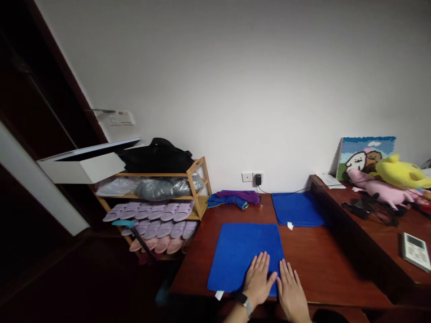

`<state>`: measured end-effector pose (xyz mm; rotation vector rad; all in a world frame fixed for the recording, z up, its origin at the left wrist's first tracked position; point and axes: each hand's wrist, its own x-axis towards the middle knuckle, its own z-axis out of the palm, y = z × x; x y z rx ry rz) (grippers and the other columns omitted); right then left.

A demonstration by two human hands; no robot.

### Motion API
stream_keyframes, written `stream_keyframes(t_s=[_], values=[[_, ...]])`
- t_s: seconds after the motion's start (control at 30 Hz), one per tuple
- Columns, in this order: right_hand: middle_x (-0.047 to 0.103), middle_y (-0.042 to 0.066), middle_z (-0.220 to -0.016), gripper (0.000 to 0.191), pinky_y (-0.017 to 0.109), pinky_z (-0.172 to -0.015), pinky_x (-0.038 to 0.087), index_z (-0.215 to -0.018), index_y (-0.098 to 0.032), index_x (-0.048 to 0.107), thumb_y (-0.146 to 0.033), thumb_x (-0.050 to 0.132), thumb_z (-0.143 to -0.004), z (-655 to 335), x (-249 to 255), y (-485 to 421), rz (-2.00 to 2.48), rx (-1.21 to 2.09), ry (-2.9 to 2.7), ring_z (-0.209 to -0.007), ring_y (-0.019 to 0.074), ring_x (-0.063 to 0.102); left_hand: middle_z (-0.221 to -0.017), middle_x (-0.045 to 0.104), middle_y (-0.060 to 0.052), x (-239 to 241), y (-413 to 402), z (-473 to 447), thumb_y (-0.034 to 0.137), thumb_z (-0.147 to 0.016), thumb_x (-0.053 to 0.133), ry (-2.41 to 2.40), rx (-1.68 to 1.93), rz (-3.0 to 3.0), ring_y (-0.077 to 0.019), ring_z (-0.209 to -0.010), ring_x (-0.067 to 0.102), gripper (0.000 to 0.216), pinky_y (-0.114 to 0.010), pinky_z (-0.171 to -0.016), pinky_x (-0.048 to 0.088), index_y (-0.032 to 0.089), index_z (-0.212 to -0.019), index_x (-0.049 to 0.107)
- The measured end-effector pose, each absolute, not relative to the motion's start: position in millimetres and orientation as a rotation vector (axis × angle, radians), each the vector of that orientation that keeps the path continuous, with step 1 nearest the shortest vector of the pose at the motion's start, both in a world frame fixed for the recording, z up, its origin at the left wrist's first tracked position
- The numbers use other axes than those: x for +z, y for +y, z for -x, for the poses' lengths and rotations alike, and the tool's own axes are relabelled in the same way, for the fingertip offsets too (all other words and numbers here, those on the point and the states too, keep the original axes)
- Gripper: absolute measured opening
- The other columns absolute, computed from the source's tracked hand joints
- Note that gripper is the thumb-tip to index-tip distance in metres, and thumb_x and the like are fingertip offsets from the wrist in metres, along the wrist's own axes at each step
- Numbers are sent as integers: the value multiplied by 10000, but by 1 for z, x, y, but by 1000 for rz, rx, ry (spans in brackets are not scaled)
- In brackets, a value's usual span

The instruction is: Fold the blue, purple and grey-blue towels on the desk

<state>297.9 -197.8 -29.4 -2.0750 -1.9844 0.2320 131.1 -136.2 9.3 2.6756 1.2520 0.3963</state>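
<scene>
At the bottom edge of the view, both forearms are cut off, and the heel of the right hand (291,292) runs out of sight with its wrist. A dark wristwatch (243,299) sits on the other wrist, its face too small to read. The near edge of the blue rectangular towel (244,249) lies under the palms, so that part of its hem cannot be seen; a small white tag (219,294) pokes out at its near left corner.

The left hand (257,279) lies flat on the towel, palm down, fingers straight and slightly fanned, gripping nothing. The right hand lies just beside it in the same open pose, fingers pointing away from the body, its outer side over the towel's right edge and the reddish-brown wooden table (319,264). The thumbs are close together; whether they touch is hard to tell.

The towel is spread at the near middle of the table. Farther back lie a second flat blue cloth (298,208) and a crumpled heap of purple and blue cloths (234,198). The room's left side is too dark to make out, beyond a bamboo rack of lilac and pink slippers (161,220). On the raised desk at right, a yellow plush toy (400,172) is cut by the frame.
</scene>
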Motion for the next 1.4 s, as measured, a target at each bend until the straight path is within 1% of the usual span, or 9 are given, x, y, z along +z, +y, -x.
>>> stream_keyframes(t_s=[0.17, 0.27, 0.37, 0.5, 0.73, 0.93, 1.13, 1.3, 1.4], values=[[216, 41, -1668, 694, 496, -1283, 166, -1587, -114, 320, -472, 185, -1008, -296, -28, -196, 2121, 188, -1941, -1560, 262, 184, -1675, 257, -56, 8, -121, -18, 577, -1054, 243, 1584, 311, -2600, -250, -1546, 252, 681, -485, -1266, 271, 230, -1633, 146], [255, 47, -1667, 695, 501, -1281, 173, -1589, -136, 330, -478, 192, -1000, -295, -32, -197, 2112, 201, -1917, -1557, 266, 200, -1674, 265, -44, 2, -119, 38, 572, -1051, 290, 1710, 341, -2583, -247, -1534, 288, 686, -466, -1250, 308, 254, -1635, 120], [291, 45, -1659, 700, 511, -1279, 173, -1591, -165, 336, -503, 192, -994, -295, -35, -195, 2152, 220, -1889, -1552, 272, 219, -1685, 243, -33, -6, -123, 58, 552, -1049, 320, 1716, 399, -2596, -247, -1536, 282, 691, -455, -1241, 324, 269, -1638, 93], [273, 26, -1666, 722, 497, -1276, 168, -1608, -176, 268, -543, 112, -1006, -300, -18, -173, 2184, 235, -1872, -1556, 250, 215, -1686, 250, -32, -12, -126, 53, 557, -1040, 339, 1742, 451, -2600, -255, -1537, 277, 708, -461, -1247, 319, 266, -1641, 105], [161, 18, -1704, 679, 410, -1274, 145, -1622, -144, 170, -456, 87, -1025, -310, 31, -61, 2244, 332, -1839, -1574, 198, 124, -1682, 252, -13, -14, -124, 56, 565, -1031, 375, 1747, 481, -2646, -239, -1529, 298, 755, -434, -1240, 351, 279, -1637, 27], [167, 63, -1703, 695, 408, -1276, 86, -1612, -82, 168, -442, 126, -1019, -308, 17, -22, 2271, 342, -1852, -1575, 216, 122, -1684, 220, 31, -14, -123, 58, 556, -1023, 398, 1737, 473, -2614, -259, -1518, 321, 768, -454, -1229, 377, 348, -1619, -39], [156, 66, -1706, 699, 399, -1277, 75, -1611, -74, 135, -441, 92, -1018, -312, -2, -22, 2253, 299, -1877, -1577, 214, 108, -1682, 223, -11, -4, -125, 57, 574, -1020, 414, 1688, 365, -2653, -282, -1514, 330, 796, -488, -1223, 375, 329, -1614, -55], [139, 58, -1707, 690, 403, -1277, 76, -1612, -80, 116, -418, 97, -1011, -311, -3, -19, 2277, 282, -1899, -1577, 213, 105, -1690, 235, -45, 29, -92, -5, 508, -1059, 352, 1656, 513, -2727, -258, -1522, 322, 723, -473, -1216, 378, 271, -1634, -18], [139, 58, -1704, 687, 400, -1276, 89, -1611, -74, 121, -406, 85, -1010, -311, -1, -20, 2288, 261, -1921, -1577, 212, 104, -1685, 260, -40, 44, -56, -77, 512, -1073, 270, 1375, 459, -2775, -229, -1538, 284, 652, -439, -1250, 319, 245, -1641, 95]])
